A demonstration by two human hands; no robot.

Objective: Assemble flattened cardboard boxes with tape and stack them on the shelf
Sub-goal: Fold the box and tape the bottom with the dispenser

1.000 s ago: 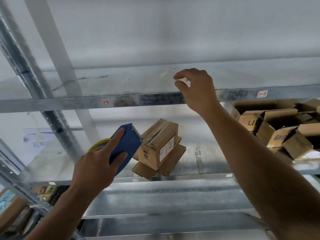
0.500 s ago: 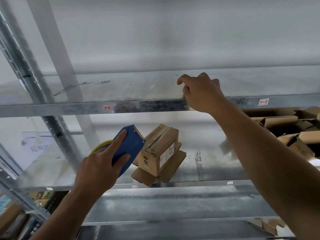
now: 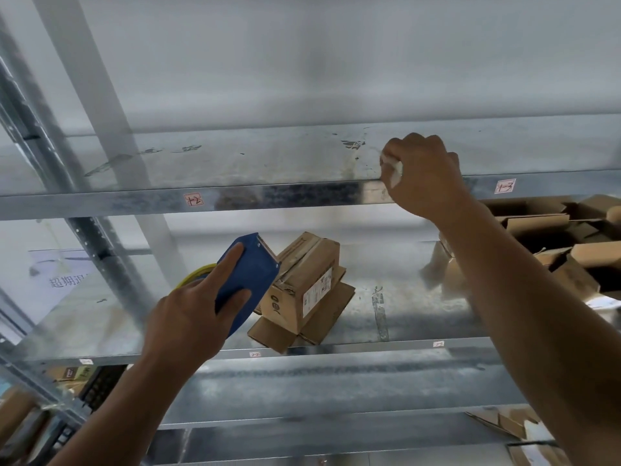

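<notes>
A taped box sits on flat cardboard on the middle shelf, behind the tape dispenser gripped in the left hand. The right hand pinches a pale scrap, likely tape, at the upper shelf edge; fetching another flat box seems next. At right, open boxes look empty.

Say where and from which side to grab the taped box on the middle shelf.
Probably span the taped box across its narrow top, from the right: it lies tilted, labelled side toward that open space, while the tape dispenser covers its left.
</notes>
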